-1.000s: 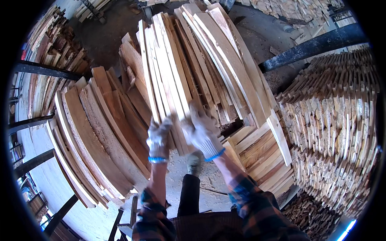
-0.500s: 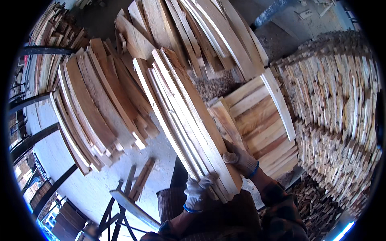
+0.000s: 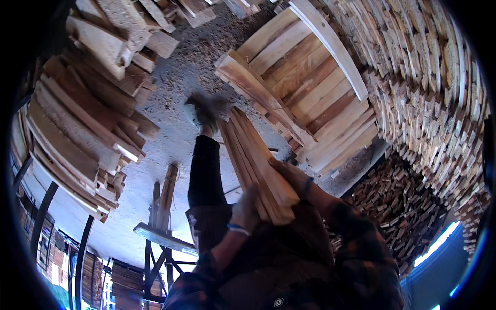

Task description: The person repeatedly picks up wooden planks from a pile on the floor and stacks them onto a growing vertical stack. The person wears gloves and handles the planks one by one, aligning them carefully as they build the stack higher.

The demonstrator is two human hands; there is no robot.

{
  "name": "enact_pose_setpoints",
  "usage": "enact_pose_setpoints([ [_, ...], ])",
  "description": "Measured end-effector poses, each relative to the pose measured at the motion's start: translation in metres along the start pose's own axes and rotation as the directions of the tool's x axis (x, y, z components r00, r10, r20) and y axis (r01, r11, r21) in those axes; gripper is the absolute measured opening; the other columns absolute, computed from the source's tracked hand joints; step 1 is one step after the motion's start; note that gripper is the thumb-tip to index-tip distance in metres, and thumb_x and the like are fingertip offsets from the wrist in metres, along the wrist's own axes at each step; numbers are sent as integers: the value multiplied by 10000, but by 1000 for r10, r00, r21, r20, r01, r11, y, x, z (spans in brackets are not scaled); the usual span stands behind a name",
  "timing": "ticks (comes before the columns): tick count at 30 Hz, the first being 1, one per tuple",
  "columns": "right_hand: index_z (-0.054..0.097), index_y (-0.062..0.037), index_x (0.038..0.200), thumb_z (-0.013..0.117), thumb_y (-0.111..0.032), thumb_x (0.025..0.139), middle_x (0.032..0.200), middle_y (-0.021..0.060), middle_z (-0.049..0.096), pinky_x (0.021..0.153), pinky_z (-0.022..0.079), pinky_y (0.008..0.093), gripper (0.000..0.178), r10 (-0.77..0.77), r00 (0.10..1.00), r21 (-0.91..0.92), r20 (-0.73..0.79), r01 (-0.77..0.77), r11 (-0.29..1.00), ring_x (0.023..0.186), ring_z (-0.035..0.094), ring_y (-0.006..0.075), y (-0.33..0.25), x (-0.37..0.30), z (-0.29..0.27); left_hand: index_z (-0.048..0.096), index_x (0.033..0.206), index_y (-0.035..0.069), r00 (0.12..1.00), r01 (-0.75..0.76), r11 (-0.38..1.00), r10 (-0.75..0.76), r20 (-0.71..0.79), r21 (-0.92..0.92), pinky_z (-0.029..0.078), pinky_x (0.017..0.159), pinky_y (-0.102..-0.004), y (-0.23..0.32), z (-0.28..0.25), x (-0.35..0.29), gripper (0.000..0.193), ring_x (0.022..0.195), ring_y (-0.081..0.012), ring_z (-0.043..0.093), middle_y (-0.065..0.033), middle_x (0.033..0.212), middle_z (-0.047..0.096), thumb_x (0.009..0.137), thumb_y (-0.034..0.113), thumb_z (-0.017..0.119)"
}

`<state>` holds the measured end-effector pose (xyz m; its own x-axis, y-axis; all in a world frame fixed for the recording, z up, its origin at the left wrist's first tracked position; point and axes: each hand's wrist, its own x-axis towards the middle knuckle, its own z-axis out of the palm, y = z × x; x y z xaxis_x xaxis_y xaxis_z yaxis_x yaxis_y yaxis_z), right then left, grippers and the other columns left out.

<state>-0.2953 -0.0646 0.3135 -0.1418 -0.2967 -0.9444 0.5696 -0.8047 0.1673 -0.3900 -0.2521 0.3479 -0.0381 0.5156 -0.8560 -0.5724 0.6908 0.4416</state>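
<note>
A bundle of wooden boards [image 3: 256, 160] is held lengthwise in front of my body, its far end pointing ahead. My left hand [image 3: 247, 209], in a pale work glove and slightly blurred, is closed against the bundle's left side near its close end. On the opposite side my gloved right hand [image 3: 293, 178] grips the boards, thumb side along the edge. To the right of the bundle's far end lies a stack of boards [image 3: 325, 98] set side by side, with a few thicker boards [image 3: 266, 90] along its left edge.
Piled boards [image 3: 70, 129] stand at the left, more [image 3: 121, 31] at the far left. A tall wall of stacked wood [image 3: 423, 88] rises at the right, above a heap of short pieces [image 3: 400, 201]. A stand with a narrow top [image 3: 165, 237] is at the lower left. Wood chips [image 3: 181, 67] litter the floor.
My view has turned and the side-by-side stack sits higher in it. The bundle has come down and nearer to me, both hands still on it. My foot now shows ahead, blurred.
</note>
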Motion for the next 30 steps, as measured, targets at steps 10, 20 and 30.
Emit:
enact_pose_setpoints([
  [10, 643, -8, 1102, 592, -490, 904, 943, 69, 685, 693, 523, 248, 523, -71, 997, 129, -8, 72, 989, 772, 645, 106, 19, 141, -33, 493, 1247, -48, 886, 322, 657, -463, -27, -682, 548, 819, -333, -53, -43, 111, 558, 944, -220, 652, -140, 1084, 629, 939, 410, 575],
  [20, 598, 7, 1151, 544, -532, 915, 942, 71, 662, 768, 499, 283, 592, -687, 682, -34, 250, 715, 698, 846, 611, 132, 69, 119, -44, 534, 1228, -9, 818, 212, 930, -337, -467, -300, 541, 750, -300, -46, 8, 44, 470, 868, -176, 649, -121, 1023, 656, 884, 290, 648],
  [30, 464, 51, 1318, 769, -389, 764, 1148, 76, 609, 912, 461, 281, 771, -853, 497, 354, 159, 778, 519, 1045, 562, 139, 15, 14, -123, 552, 1183, -1, 921, -110, 786, 311, -236, 608, 536, 749, -297, 28, 66, 84, 432, 860, -157, 637, -80, 992, 665, 779, 81, 680],
])
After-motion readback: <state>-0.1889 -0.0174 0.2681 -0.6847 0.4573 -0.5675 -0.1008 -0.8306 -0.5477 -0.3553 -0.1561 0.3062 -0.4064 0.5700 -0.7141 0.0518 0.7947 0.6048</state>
